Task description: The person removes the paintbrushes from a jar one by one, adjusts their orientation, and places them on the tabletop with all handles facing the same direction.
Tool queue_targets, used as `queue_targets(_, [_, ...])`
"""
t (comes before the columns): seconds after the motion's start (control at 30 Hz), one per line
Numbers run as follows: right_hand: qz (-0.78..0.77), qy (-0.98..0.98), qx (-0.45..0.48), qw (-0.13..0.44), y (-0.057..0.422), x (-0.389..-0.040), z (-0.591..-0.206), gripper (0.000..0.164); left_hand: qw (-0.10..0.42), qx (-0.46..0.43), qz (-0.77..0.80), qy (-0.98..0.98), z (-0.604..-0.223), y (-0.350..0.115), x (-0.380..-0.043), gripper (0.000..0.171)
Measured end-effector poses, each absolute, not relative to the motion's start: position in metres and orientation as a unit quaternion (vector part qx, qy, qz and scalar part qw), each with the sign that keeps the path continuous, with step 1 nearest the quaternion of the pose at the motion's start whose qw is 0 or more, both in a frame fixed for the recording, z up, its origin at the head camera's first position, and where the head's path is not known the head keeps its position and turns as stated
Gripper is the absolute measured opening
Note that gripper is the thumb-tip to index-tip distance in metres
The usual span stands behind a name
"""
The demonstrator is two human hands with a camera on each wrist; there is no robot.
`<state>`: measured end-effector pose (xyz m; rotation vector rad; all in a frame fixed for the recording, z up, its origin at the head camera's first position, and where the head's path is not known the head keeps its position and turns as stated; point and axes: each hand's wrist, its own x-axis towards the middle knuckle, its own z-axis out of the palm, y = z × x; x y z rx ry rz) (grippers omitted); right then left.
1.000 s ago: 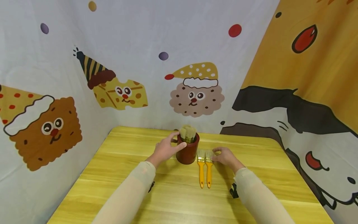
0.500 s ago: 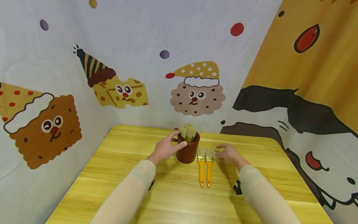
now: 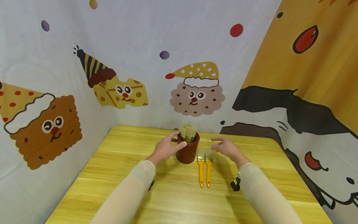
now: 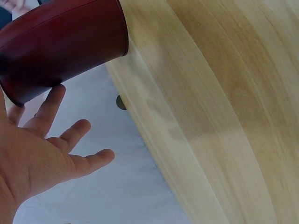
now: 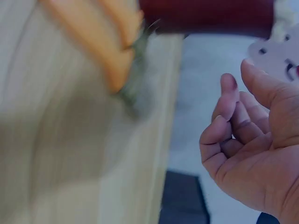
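Observation:
A dark red cylindrical cup [image 3: 186,154] stands upright near the back of the table, with paintbrushes [image 3: 188,132] in it, bristles up. My left hand [image 3: 165,148] is at the cup's left side, thumb across the front near the rim. Its straight fingers [image 4: 49,109] touch the cup's wall in the left wrist view, the others spread apart from it. Two paintbrushes [image 3: 205,168] with orange handles lie side by side right of the cup, bristles toward the back. My right hand [image 3: 227,148] hovers beyond their bristles to the right, loosely curled, holding nothing; the right wrist view shows the brushes blurred.
The wooden table [image 3: 173,202] has its back edge against a white printed cloth [image 3: 134,28]. A small dark knob-like piece shows behind the cup's left rim, partly hidden. Black wrist gear [image 3: 235,184] shows below the right forearm.
My right hand has moved away from the right brush's bristles, first right, then up toward the back. The left hand, cup and brushes have stayed in place.

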<state>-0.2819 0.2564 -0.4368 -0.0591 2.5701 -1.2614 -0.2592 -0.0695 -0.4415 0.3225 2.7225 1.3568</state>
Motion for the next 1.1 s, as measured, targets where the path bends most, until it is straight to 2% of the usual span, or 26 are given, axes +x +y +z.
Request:
queue_targets(0.3, [-0.497,0.862,-0.035,0.098,0.206,-0.28,-0.4,0.054,0.037,0.103,0.44,0.891,-0.447,-0.069,-0.262,0.076])
queue_targets(0.6, [-0.498,0.863,-0.061,0.055,0.18,-0.274,-0.397,0.041,0.041,0.105,0.443,0.89,-0.445,-0.069,-0.263,0.078])
queue_targets(1.1, [-0.447,0.892,-0.065,0.01,0.156,-0.277,-0.407,0.055,0.039,0.106,0.444,0.889,-0.445,-0.069,-0.261,0.076])
